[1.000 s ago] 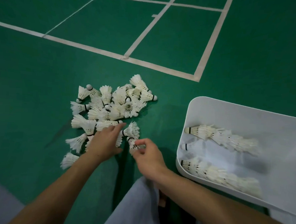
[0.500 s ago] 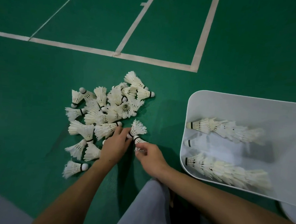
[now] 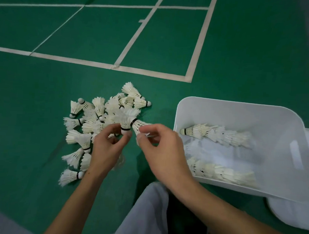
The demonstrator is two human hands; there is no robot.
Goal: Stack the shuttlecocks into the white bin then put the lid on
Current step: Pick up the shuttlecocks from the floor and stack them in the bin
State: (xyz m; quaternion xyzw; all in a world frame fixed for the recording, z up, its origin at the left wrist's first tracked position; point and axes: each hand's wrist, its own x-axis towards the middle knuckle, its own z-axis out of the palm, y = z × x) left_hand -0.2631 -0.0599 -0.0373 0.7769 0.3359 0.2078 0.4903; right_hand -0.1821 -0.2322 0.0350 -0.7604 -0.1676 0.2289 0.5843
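My left hand (image 3: 106, 146) pinches a white feathered shuttlecock (image 3: 126, 121); my right hand (image 3: 162, 147) pinches another shuttlecock (image 3: 140, 127), near the white plastic bin's (image 3: 240, 105) rim.

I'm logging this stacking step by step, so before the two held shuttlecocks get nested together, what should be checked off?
1. Left hand pinches a shuttlecock at its cork: ok.
2. Right hand holds the second shuttlecock: ok, though the exact hold is blurred.
3. Cork lined up with the other's feather cone: not ok; they sit at an angle to each other.
4. White bin open, with free floor between its stacked rows: ok.
5. Loose pile within reach: ok.
6. Lid at hand: cannot tell; a white piece lies partly under the bin.
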